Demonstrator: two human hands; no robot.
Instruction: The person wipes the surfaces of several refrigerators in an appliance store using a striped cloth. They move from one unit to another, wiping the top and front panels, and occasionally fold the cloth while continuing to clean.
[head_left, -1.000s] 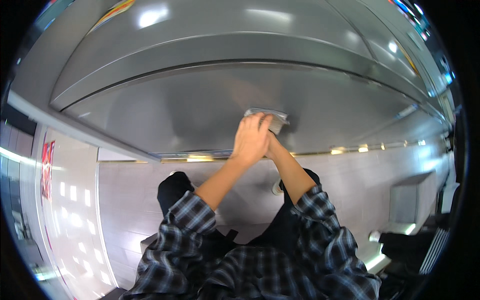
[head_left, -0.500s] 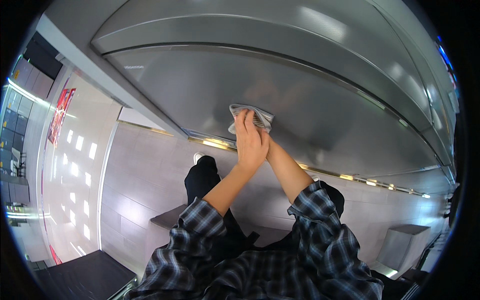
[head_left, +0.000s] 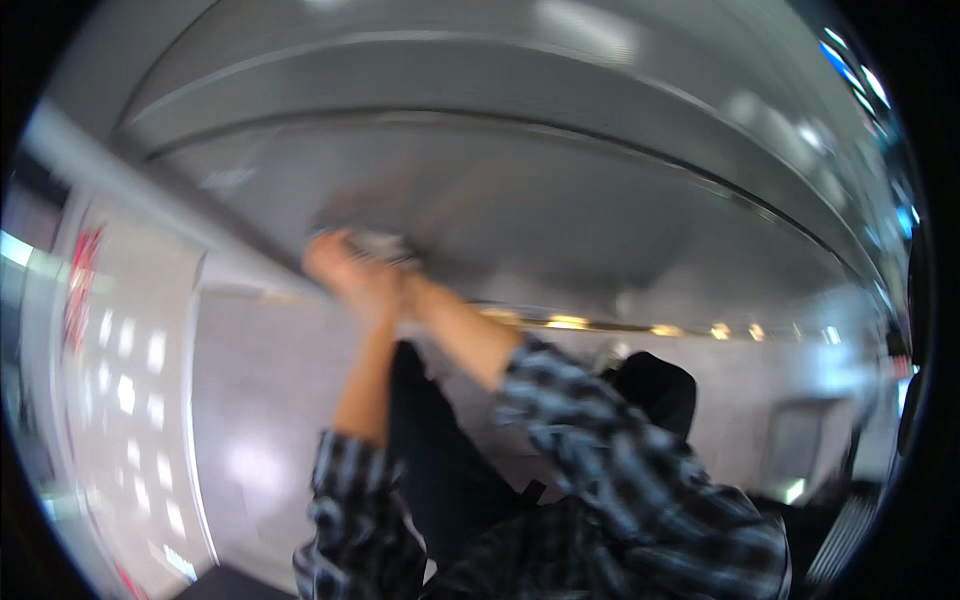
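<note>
A grey striped cloth [head_left: 385, 246], blurred by motion, lies against the glossy grey appliance panel [head_left: 560, 215] near its lower left edge. My left hand [head_left: 352, 272] is closed over the cloth and presses it to the panel. My right hand [head_left: 408, 288] comes in from the right and meets the left at the cloth. Its fingers are hidden behind the left hand, so their grip does not show. Faint reflections of the hands show in the panel above them.
A pale frame edge [head_left: 130, 190] borders the panel on the left. Along its lower edge runs a shiny gold strip [head_left: 568, 322]. Below are the grey tiled floor [head_left: 255, 385] and my legs in dark trousers [head_left: 440, 440]. A grey box [head_left: 800, 440] stands at the right.
Both hands and the cloth have slid left across the panel, from near its middle toward the left frame. The view has also shifted and blurred.
</note>
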